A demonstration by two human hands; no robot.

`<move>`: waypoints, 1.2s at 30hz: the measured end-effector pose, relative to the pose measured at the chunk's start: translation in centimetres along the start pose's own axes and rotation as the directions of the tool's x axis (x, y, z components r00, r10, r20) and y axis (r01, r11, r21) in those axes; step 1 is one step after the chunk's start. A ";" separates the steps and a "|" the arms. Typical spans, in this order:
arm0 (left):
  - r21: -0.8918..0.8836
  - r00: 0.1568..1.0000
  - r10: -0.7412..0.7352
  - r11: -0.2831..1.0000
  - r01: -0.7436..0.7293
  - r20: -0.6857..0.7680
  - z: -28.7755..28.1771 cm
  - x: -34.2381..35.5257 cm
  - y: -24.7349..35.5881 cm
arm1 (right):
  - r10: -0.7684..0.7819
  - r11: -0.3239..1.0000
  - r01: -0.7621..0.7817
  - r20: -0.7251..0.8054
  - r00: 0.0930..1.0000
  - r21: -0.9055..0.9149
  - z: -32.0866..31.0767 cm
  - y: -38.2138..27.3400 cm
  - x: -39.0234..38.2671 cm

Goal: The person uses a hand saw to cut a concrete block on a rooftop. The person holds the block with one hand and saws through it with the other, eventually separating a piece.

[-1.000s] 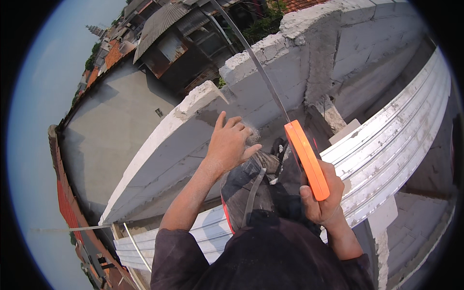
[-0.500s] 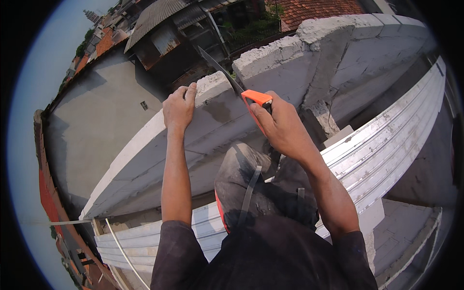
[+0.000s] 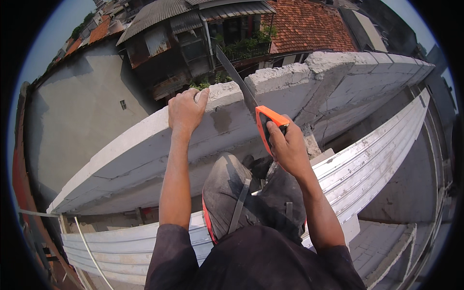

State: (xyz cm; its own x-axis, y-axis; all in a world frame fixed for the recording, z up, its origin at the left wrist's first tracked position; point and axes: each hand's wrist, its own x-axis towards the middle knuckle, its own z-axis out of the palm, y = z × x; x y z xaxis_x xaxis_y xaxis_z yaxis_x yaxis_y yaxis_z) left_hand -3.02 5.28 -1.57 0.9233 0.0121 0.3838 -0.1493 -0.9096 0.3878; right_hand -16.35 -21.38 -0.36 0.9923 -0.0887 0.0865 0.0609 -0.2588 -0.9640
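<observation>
My right hand [image 3: 288, 146] is wrapped round the orange and black handle of a hand saw [image 3: 237, 76]. Its long blade slants up and away to the left, across a notch in the top of a pale block wall [image 3: 130, 126]. To the left of that notch, my left hand [image 3: 187, 110] grips the wall's top edge, with the thumb over the top and the fingertips hidden on the far side. Rough, chipped mortar covers the wall top on both sides of the blade. A damp-looking dark patch marks the wall face below the left hand.
Beneath my bent legs runs a ribbed metal plank [image 3: 372, 137]. A mortared column [image 3: 325, 92] rises in the wall to the right. Beyond the wall stand a corrugated-roofed building [image 3: 154, 21] and a red tile roof [image 3: 309, 26]. A thin pale rod [image 3: 89, 251] lies lower left.
My right hand has drawn the saw back toward me, so its handle sits farther from the wall top. The left hand keeps its hold. The whole view has tilted and shifted.
</observation>
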 end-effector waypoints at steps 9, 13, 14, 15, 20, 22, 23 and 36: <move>-0.023 1.000 0.006 1.000 -0.006 -0.023 0.2 -0.2 -0.6 | 0.079 0.972 -0.077 0.002 0.997 0.221 -0.1 5.0 -2.8; -0.026 1.000 -0.018 1.000 0.018 0.007 0.4 0.1 -0.2 | 0.079 0.985 -0.074 -0.023 0.997 0.155 1.3 7.4 -4.6; -0.026 1.000 -0.025 0.999 0.026 0.013 0.4 0.1 -0.1 | 0.075 0.987 -0.070 -0.026 0.997 0.143 1.6 7.8 -5.1; -0.030 0.999 -0.031 0.999 0.031 0.015 0.4 0.0 -0.1 | 0.070 0.996 -0.070 0.003 0.998 0.061 1.7 8.6 -5.5; -0.046 1.000 -0.011 0.999 0.010 -0.029 0.7 0.0 -0.1 | -0.030 0.997 0.031 0.016 0.999 -0.070 3.1 10.4 -6.7; -0.036 0.999 -0.021 0.999 0.019 -0.035 0.6 0.1 0.1 | -0.043 0.994 0.047 0.048 0.998 -0.102 2.9 11.1 -7.0; -0.033 0.999 -0.022 0.999 0.021 -0.033 0.6 0.2 0.2 | -0.034 0.995 0.040 0.071 0.997 -0.086 2.7 11.2 -7.2; -0.059 0.998 -0.005 0.998 0.002 -0.061 0.7 0.3 0.2 | -0.118 0.993 0.118 -0.011 0.993 0.012 1.7 9.1 -5.9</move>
State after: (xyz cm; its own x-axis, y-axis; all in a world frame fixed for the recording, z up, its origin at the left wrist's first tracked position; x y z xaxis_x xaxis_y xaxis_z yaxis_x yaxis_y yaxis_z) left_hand -2.52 4.76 -1.99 0.9007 0.0425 0.4323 -0.1682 -0.8834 0.4373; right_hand -21.43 -21.59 -10.01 0.9770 -0.0683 0.2021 0.1786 -0.2557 -0.9501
